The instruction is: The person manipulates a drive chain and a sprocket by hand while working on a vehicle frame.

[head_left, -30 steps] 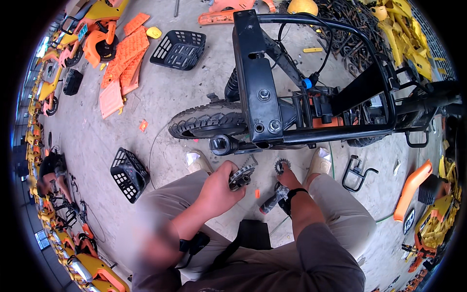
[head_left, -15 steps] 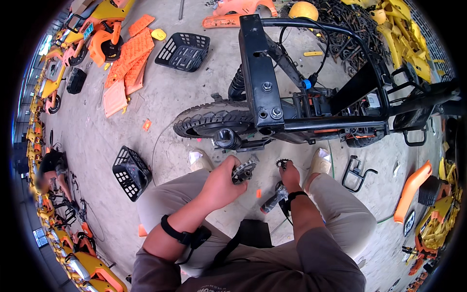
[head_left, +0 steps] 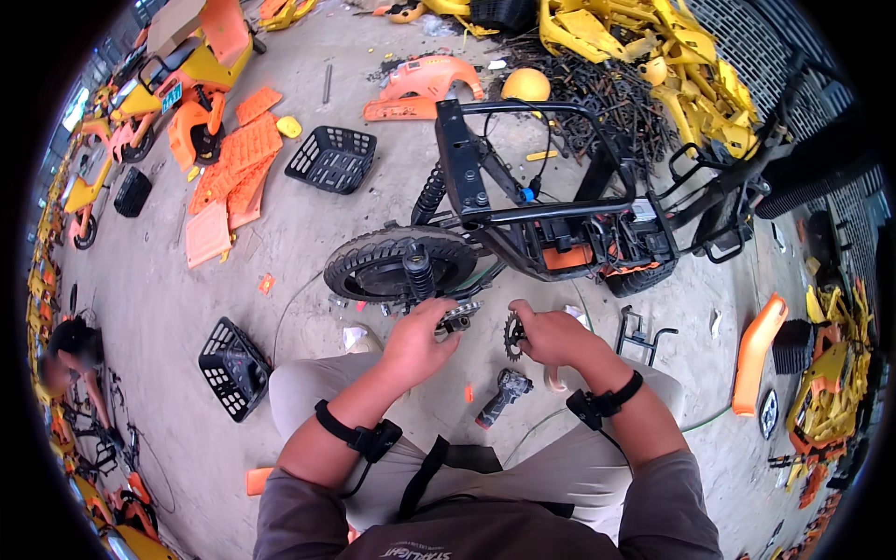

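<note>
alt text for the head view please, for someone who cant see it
A person's left hand holds a toothed metal part and the right hand a toothed ring. A power tool lies on the floor; ahead stands a black vehicle frame, with baskets, orange panels and yellow panels around.

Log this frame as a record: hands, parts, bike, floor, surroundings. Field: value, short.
left hand: gripping a toothed metal assembly
right hand: gripping a dark sprocket
held parts: apart, not touching
bike: stripped black frame, ahead of the hands; treaded wheel at its left
floor between legs: power tool, lying down, in neither hand
floor left: two black baskets
background: yellow panels heaped far right; orange panels far left
other person: left edge
</note>
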The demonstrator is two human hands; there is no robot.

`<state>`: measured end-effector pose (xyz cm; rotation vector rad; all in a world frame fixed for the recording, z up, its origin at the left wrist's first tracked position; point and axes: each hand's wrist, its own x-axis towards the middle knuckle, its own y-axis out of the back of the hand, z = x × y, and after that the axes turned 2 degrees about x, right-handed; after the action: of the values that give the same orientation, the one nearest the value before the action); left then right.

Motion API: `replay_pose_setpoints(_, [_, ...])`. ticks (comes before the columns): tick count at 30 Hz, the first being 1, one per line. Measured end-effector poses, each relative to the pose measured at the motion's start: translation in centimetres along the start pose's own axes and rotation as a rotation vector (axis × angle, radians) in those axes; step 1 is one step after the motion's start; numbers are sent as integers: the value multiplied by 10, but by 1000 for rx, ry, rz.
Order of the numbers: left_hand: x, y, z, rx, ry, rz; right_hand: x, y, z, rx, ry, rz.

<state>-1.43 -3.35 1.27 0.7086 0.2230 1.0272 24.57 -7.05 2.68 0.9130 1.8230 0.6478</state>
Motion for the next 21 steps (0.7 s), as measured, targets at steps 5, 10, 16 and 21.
replay_pose_setpoints(5, [-1, -5, 4, -95, 52, 44, -39, 4, 1, 348, 150, 172])
replay_pose_setpoints(10, [9, -5, 15, -160, 93, 24, -19, 7, 29, 906, 214, 291])
replay_pose_setpoints(16, [14, 29, 38, -538, 116, 129, 2, 25, 30, 1456, 432, 160])
replay_pose_setpoints(21, [35, 70, 91, -343, -11, -14, 19, 29, 23, 1714, 684, 191])
